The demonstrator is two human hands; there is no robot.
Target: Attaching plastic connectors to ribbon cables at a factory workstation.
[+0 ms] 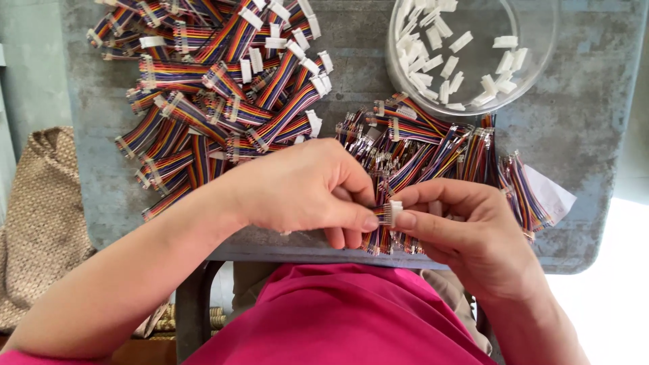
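At the far left a woven mat (42, 203) lies on the floor beside the grey worktop (581, 128). On the worktop's left half sits a heap of finished ribbon cables (216, 88), rainbow-striped, each with a white plug on its end. Nearer the front edge, the left hand (304, 189) is curled almost closed, thumb and forefinger pinching a short ribbon cable (382, 215) by its bare end. Touching it from the other side, the right hand (466, 230) is likewise closed to a pinch, thumb and forefinger gripping a small white connector housing (395, 213) against the cable's tip. Behind both hands lies a pile of unfinished cables (439, 152) with bare metal ends. At the upper right stands a clear round tub (534, 67) holding loose white housings (439, 47).
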